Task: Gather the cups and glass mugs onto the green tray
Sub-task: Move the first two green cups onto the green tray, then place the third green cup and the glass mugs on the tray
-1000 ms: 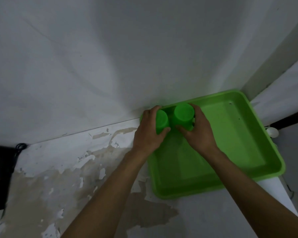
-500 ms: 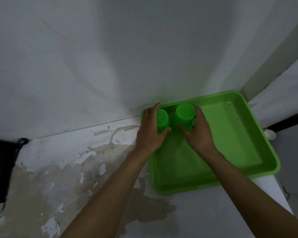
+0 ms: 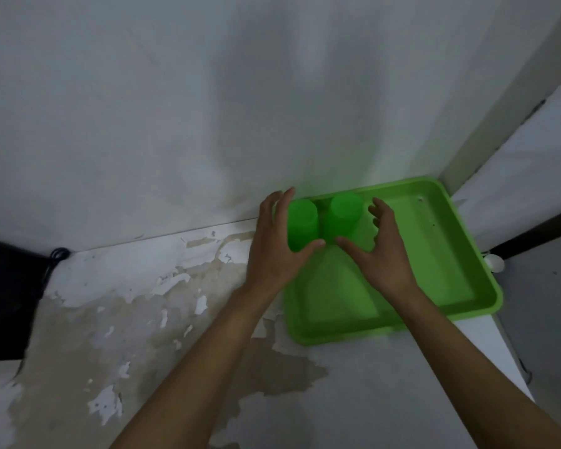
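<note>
Two green cups stand upside down side by side in the far left corner of the green tray [image 3: 434, 254]. The left cup [image 3: 302, 225] has my left hand [image 3: 279, 251] spread around it, thumb near its base and fingers along its left side, loosely touching or just off it. The right cup [image 3: 342, 218] stands free; my right hand [image 3: 379, 251] hovers just to its right with fingers apart, holding nothing. No glass mugs are in view.
The tray lies on a white counter [image 3: 143, 319] with peeling, stained paint, pushed against a white wall [image 3: 208, 108]. A dark object [image 3: 4, 296] sits at the left edge. A small white round thing [image 3: 493, 263] lies beside the tray's right rim.
Both hands, wrapped around the cups before, have opened; the right hand has pulled away from the right cup. The cups stay in the tray's corner.
</note>
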